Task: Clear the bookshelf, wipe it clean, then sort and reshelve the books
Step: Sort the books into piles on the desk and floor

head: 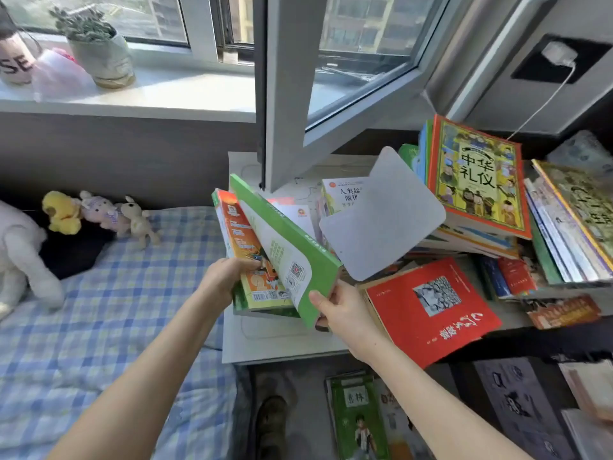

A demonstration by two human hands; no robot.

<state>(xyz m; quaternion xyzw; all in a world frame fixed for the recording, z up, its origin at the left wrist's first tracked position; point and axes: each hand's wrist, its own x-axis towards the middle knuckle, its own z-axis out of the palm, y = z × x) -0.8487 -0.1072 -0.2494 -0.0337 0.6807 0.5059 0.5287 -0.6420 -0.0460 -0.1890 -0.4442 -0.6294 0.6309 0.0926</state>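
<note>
You are likely mid-sort below the window; left hand gripping the orange book, right hand gripping the green book; reshelving is waiting.

Fingers of right hand behind green book; white plush toy half off-frame.

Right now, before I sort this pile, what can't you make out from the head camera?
Head view:
Orange book in the left hand: cover mostly hidden by the green book the right hand grips.
White book: title half covered by the grey board.
Leaning books at right: cut off by the frame edge.
Floor books: cut off by the bottom edge.
</note>
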